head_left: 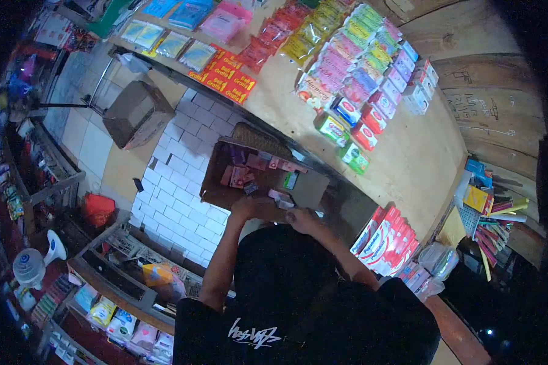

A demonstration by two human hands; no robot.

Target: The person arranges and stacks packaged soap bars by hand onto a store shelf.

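Observation:
A brown cardboard box (210, 182) stands open in front of me on the tiled floor side of the counter. Inside it lie several small packs, among them pink soap boxes (242, 176), a purple pack (237, 157) and a green-and-white box (290, 180). My left hand (245, 210) is closed on the near edge of the cardboard box. At the right end of that same edge, my right hand (302, 220) is also closed on it. A small white pack (281, 199) sits just beyond my right hand. My fingertips are partly hidden in shadow.
A wooden counter (420, 164) runs along the right, bearing rows of soap packs (338, 64) and red-and-white toothpaste boxes (386, 243). Another cardboard box (137, 115) stands at the upper left. Shelves (112, 274) with goods are at the lower left, near a red container (98, 208).

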